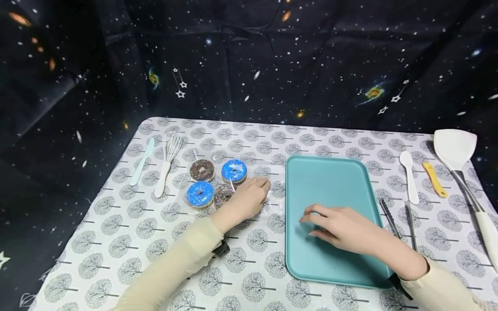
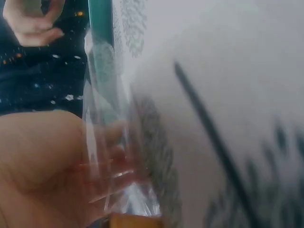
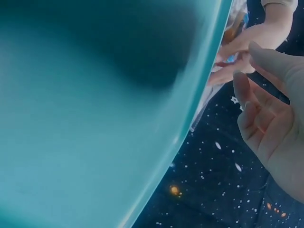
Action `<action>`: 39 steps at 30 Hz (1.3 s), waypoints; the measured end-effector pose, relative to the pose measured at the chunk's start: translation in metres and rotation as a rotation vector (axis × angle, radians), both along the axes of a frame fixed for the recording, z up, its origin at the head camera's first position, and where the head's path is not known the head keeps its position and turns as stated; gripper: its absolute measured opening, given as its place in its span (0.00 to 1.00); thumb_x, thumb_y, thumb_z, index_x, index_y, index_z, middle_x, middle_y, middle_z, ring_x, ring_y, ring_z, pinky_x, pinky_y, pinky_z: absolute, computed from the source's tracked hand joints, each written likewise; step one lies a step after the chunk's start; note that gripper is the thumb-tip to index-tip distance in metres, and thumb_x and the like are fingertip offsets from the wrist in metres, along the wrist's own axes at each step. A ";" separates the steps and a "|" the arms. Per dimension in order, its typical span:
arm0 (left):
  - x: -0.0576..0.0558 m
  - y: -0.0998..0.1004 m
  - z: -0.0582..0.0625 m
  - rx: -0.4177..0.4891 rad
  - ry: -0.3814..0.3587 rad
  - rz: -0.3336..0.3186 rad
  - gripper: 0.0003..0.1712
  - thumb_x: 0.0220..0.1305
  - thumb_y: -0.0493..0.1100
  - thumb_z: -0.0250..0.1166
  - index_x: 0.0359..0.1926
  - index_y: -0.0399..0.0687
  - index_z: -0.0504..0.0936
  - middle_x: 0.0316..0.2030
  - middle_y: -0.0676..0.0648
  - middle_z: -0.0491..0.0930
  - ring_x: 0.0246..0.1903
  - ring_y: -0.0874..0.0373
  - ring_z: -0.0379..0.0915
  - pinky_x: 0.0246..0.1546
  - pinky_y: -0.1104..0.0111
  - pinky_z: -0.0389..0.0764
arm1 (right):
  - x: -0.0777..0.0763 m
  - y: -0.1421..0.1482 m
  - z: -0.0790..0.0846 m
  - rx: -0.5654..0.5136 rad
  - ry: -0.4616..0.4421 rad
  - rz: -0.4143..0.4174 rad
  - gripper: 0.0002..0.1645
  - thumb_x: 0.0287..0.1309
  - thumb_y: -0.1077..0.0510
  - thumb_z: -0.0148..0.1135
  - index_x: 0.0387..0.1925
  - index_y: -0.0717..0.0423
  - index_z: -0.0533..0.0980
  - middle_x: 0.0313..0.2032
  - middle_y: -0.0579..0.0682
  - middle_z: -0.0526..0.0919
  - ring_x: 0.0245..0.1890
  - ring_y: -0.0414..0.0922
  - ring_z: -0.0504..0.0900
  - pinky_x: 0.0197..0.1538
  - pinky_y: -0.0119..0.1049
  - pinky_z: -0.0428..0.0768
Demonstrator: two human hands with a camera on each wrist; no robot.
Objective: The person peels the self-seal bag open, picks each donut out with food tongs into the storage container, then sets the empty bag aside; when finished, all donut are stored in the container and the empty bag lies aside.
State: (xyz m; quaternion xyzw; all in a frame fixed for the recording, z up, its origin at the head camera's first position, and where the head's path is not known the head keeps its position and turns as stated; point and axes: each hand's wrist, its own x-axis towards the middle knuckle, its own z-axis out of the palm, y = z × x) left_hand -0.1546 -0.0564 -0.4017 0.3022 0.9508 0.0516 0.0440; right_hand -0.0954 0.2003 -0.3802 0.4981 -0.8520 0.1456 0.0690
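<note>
Two blue-iced donuts (image 1: 200, 194) and two brown ones (image 1: 202, 170) lie in a clear plastic bag (image 1: 276, 206) on the left half of the table. My left hand (image 1: 249, 198) is at the bag's right side, its bent fingers gripping the film. Through the clear film (image 2: 97, 152) the fingers show in the left wrist view, though fingertip contact is blurred. Over the teal tray (image 1: 324, 181) hovers my right hand (image 1: 338, 226), fingers loosely bent and holding nothing. The left forearm partly covers the lower brown donut.
A pale blue knife (image 1: 142, 162) and a whisk (image 1: 167, 164) lie left of the bag. Right of the tray are tongs (image 1: 390, 218), a white spoon (image 1: 409, 177), a yellow-handled tool (image 1: 434, 179) and a large white spatula (image 1: 455, 149). A dark star-print cloth (image 1: 249, 56) hangs behind.
</note>
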 end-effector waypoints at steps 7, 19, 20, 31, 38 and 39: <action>-0.004 0.005 -0.001 0.062 0.012 0.089 0.22 0.54 0.40 0.68 0.51 0.40 0.79 0.55 0.42 0.75 0.56 0.47 0.70 0.63 0.60 0.66 | 0.005 0.006 -0.001 -0.004 -0.008 -0.035 0.20 0.49 0.55 0.69 0.46 0.47 0.76 0.47 0.42 0.78 0.31 0.36 0.81 0.35 0.35 0.82; -0.006 0.003 -0.003 0.076 0.087 0.225 0.12 0.55 0.52 0.65 0.35 0.50 0.85 0.43 0.49 0.83 0.55 0.50 0.72 0.60 0.58 0.68 | 0.005 0.012 0.005 0.008 0.010 -0.112 0.19 0.45 0.55 0.71 0.42 0.46 0.78 0.44 0.42 0.78 0.27 0.36 0.79 0.30 0.32 0.81; -0.007 0.002 -0.002 0.092 0.092 0.222 0.13 0.55 0.53 0.65 0.34 0.50 0.85 0.41 0.49 0.84 0.56 0.49 0.72 0.61 0.57 0.66 | 0.005 0.012 0.003 0.011 0.009 -0.114 0.18 0.46 0.55 0.71 0.42 0.46 0.78 0.44 0.42 0.78 0.28 0.36 0.79 0.30 0.33 0.81; -0.007 -0.008 0.015 0.301 0.119 0.200 0.10 0.63 0.47 0.61 0.41 0.51 0.85 0.46 0.51 0.83 0.52 0.53 0.74 0.59 0.60 0.68 | 0.003 0.029 0.002 0.018 -0.012 -0.186 0.18 0.46 0.55 0.71 0.42 0.44 0.79 0.43 0.39 0.78 0.32 0.36 0.81 0.32 0.31 0.81; -0.003 -0.007 0.012 0.461 0.227 0.223 0.09 0.62 0.44 0.60 0.37 0.49 0.86 0.42 0.50 0.84 0.48 0.52 0.77 0.54 0.61 0.74 | 0.007 0.060 -0.003 0.035 0.093 -0.307 0.18 0.41 0.56 0.72 0.39 0.48 0.80 0.39 0.43 0.81 0.29 0.41 0.82 0.27 0.34 0.81; -0.002 -0.007 0.013 0.473 0.232 0.221 0.10 0.62 0.43 0.59 0.38 0.48 0.86 0.43 0.49 0.84 0.48 0.51 0.77 0.55 0.60 0.74 | 0.008 0.065 -0.004 0.037 0.105 -0.331 0.18 0.41 0.56 0.72 0.39 0.48 0.80 0.39 0.44 0.81 0.28 0.41 0.82 0.26 0.35 0.81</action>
